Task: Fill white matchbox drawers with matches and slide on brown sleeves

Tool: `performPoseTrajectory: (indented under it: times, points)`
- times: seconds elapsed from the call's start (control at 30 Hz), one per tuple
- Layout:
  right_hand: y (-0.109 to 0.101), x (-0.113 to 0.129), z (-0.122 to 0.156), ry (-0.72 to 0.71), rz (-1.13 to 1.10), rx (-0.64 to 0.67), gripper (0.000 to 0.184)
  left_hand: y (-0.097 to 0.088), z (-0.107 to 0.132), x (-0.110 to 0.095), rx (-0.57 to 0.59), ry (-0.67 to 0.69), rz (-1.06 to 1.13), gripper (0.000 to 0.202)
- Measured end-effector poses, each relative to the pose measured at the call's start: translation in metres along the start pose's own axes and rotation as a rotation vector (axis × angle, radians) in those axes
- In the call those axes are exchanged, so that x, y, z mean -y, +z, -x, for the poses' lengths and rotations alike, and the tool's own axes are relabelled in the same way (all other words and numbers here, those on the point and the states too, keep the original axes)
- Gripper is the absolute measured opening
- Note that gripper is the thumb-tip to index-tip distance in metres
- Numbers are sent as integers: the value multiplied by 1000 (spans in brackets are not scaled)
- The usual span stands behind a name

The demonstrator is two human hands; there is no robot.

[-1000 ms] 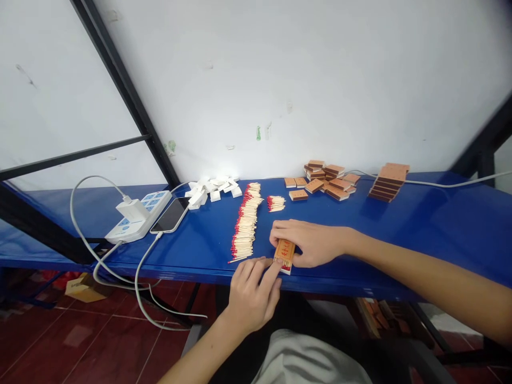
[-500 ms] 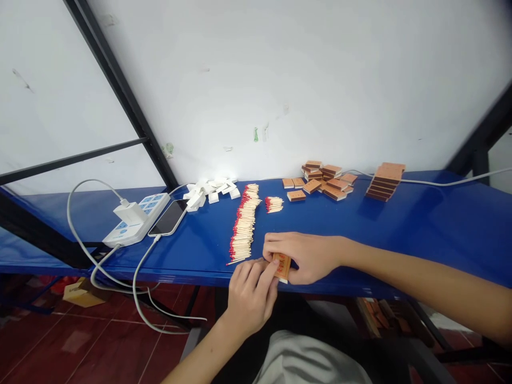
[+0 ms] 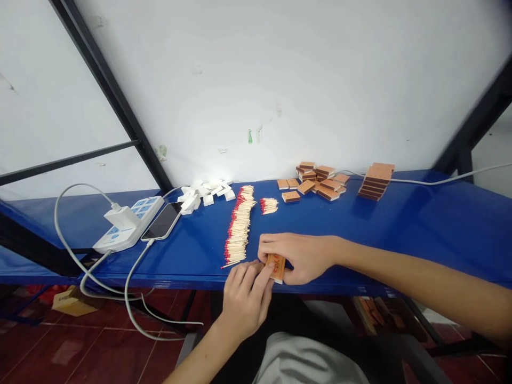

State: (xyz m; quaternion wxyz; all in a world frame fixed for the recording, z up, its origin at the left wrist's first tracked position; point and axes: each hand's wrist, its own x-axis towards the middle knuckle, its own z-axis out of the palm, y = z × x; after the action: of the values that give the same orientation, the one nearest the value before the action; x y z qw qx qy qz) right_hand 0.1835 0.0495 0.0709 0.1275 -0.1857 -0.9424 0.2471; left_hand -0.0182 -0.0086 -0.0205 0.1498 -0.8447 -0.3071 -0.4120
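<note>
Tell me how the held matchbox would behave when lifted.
The matchbox would probably feel light, being small and apparently cardboard. Its white tray peeks from the near end, so it might slide out if tilted. Flat-faced, the matchbox seems unlikely to roll.

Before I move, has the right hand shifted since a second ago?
Yes: the right hand has moved away from the small match pile, toward the table's front edge.
</note>
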Motion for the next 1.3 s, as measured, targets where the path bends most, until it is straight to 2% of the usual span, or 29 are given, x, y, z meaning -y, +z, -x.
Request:
performPoseTrajectory:
  times: [0.3, 0.77, 1.07, 1.17, 1.3]
  points:
    - [1, 0, -1, -15, 2, -4, 23, 0, -1, 0, -10, 6, -16, 35]
    - [-3, 0, 0, 43, -9, 35, 25, 0, -2, -1, 0, -1, -39, 35]
    - [-1, -1, 1, 13, 16, 25, 25, 1, 0, 0, -4, 6, -37, 36]
    - [-6, -1, 3, 60, 75, 46, 26, 0, -1, -1, 4, -2, -44, 36]
    - [-22, -8, 11, 134, 151, 51, 34, -2, -2, -1, 7, 1, -24, 36]
